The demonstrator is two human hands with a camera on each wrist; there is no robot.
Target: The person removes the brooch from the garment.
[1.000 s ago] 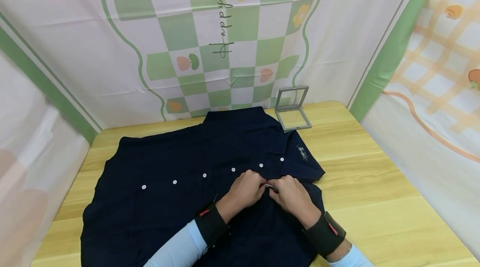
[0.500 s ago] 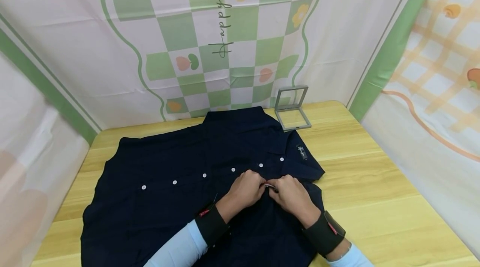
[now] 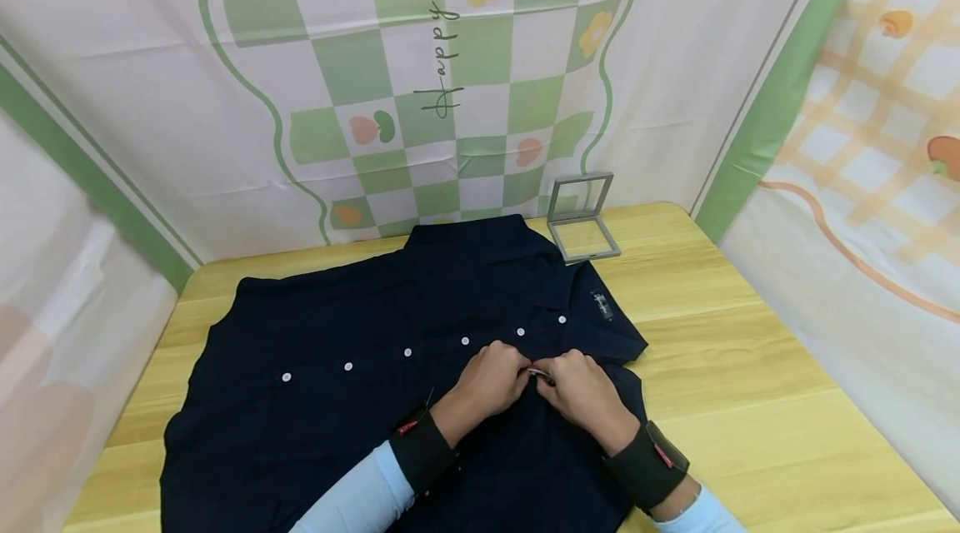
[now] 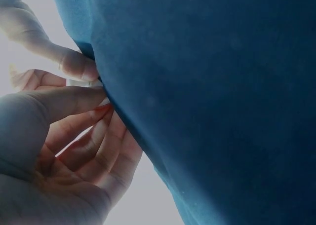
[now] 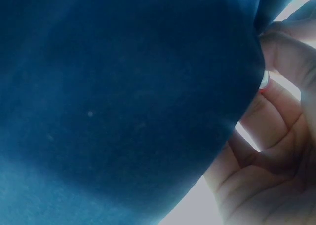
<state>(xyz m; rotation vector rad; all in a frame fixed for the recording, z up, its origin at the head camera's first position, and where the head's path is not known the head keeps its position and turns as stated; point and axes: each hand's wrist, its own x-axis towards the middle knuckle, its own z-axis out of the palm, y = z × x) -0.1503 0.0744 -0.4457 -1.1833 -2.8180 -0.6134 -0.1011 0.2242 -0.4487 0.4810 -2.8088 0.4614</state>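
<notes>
Little has changed over the past second: your left hand and your right hand stay together at the same spot, and only the head view drifts slightly, carrying the whole scene with it. Your navy-blue cloth shirt lies spread on the yellow wood-grain table, six round white buttons in a row beyond your hands. Your fingers are curled in on both sides, pinching the shirt's edge where they meet. A small pale piece shows between your fingertips, perhaps a button, though glare in the wrist views keeps me from being sure. The grey square hinged frame with clear panes stands open by the shirt's far edge, unmoved. With grip and cloth unchanged, the work at that edge seems to have gained no visible ground.
</notes>
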